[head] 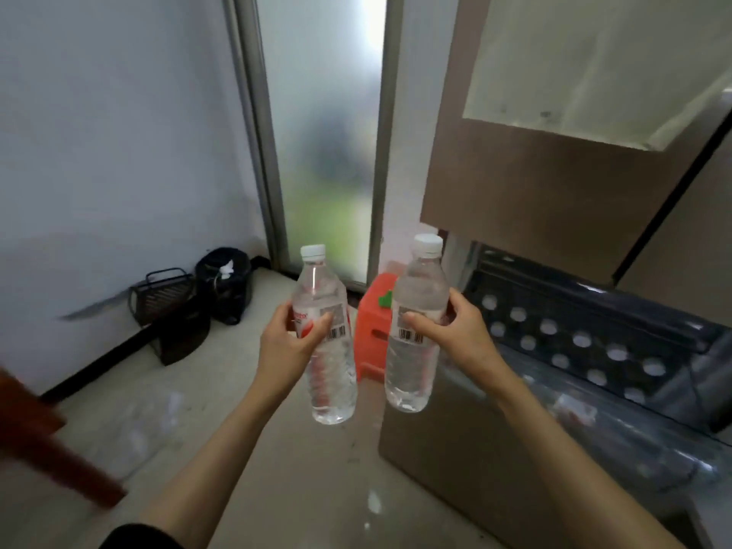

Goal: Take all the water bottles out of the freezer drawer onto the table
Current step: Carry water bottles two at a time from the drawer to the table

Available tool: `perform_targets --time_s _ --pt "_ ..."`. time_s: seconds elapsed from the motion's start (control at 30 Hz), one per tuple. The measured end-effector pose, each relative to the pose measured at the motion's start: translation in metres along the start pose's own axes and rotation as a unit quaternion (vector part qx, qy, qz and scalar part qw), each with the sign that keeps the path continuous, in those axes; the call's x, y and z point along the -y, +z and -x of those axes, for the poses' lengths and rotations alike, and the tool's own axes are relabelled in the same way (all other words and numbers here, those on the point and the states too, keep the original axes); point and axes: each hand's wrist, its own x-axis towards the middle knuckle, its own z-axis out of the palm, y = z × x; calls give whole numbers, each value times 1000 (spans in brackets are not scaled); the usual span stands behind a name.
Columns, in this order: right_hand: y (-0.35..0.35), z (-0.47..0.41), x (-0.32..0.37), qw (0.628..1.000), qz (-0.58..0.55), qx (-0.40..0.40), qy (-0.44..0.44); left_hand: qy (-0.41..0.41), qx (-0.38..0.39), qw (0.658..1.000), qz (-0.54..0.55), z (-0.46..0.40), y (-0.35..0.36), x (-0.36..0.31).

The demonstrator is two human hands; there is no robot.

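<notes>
Both hands are full here: left hand (287,342) has its grip wrapped around a clear water bottle (326,342) with a red label, and right hand (455,330) is closed on a second water bottle (416,330), both upright with white caps, held side by side in the air over the floor. Open freezer drawer (594,350) sits off to the right, an orange stool (374,330) behind the bottles, and a brown tabletop (39,441) corner pokes in at the left edge.
</notes>
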Motion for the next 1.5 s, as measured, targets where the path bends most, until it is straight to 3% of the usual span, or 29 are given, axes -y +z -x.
perform_targets --time_s 0.27,0.47,0.67,0.83,1.23,1.5 --pt "154 8 19 980 14 200 9 -106 -168 978 -60 63 -157 56" --pt "308 12 47 959 -7 283 8 -137 -267 954 -26 92 -300 82" --pt "480 14 88 936 -16 351 -13 -161 -288 942 -54 103 -456 108" --pt "581 16 112 909 13 414 -44 -170 -333 925 -65 103 -547 127" --pt "788 -83 125 862 64 490 -116 -230 -363 895 -119 11 -693 209" --pt "906 -145 125 826 102 541 -120 -293 -334 884 -147 -55 -767 258"
